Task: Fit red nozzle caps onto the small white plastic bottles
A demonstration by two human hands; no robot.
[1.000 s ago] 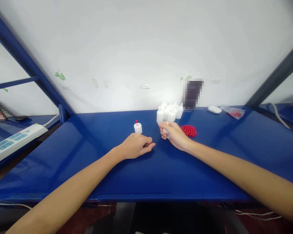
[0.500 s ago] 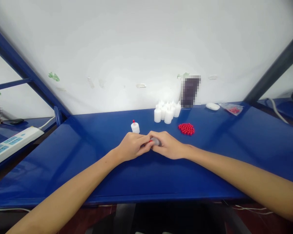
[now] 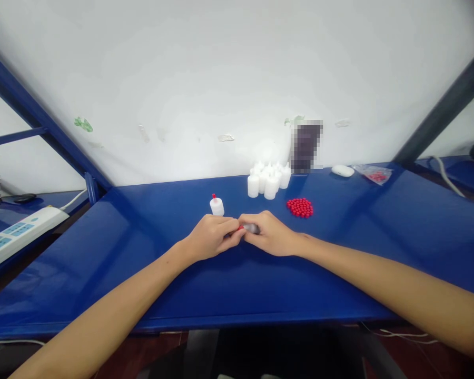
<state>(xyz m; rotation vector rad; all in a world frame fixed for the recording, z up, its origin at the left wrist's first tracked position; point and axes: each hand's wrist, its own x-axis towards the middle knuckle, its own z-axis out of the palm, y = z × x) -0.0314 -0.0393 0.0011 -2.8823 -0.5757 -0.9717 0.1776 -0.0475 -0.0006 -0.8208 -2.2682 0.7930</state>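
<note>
My right hand (image 3: 272,235) is closed around a small white bottle (image 3: 253,228) held on its side, just above the blue table (image 3: 142,252). My left hand (image 3: 212,238) pinches a small red cap (image 3: 241,228) against the bottle's tip. Both hands meet at the table's middle. One white bottle with a red cap (image 3: 217,205) stands upright just behind my left hand. A cluster of several uncapped white bottles (image 3: 267,180) stands farther back. A pile of red caps (image 3: 299,207) lies to the right of my hands.
A white mouse-like object (image 3: 342,170) and a clear bag of red pieces (image 3: 373,174) lie at the back right by the white wall. A white power strip (image 3: 18,236) lies on the neighbouring table at left. Blue frame posts rise at both sides.
My right hand brought a bottle from the back cluster down to my left hand. The two hands now meet, with the red cap at the bottle's tip.
</note>
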